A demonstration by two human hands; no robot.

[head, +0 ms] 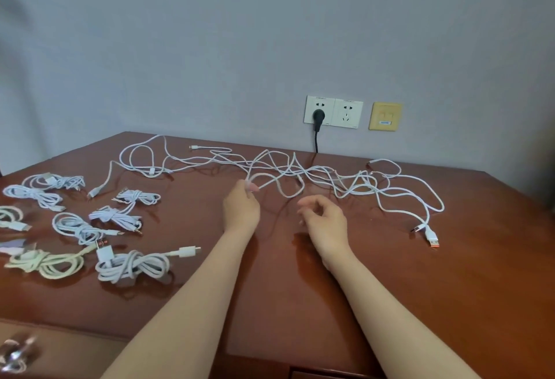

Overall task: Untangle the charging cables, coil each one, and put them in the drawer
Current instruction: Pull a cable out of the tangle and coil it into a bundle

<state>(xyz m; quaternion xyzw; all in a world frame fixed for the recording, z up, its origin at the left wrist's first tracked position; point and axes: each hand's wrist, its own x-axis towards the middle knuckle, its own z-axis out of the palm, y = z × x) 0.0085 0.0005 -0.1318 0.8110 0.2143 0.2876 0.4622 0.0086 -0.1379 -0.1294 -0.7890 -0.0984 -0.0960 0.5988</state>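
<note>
Head view: one strand of the tangled cables (300,171) is pinched between the fingers (251,188) of the left hand (241,209), just above the table (300,303). The tangle itself is spread across the far half, near the wall. The right hand (326,222) is held loosely curled just beside it, with nothing gripped. Finished coils (132,267) are laid out to the left. The pinched strand is best traced crossing by crossing, each loop being lifted clear by the free hand and slack fed through rather than pulled, lest knots be tightened.
</note>
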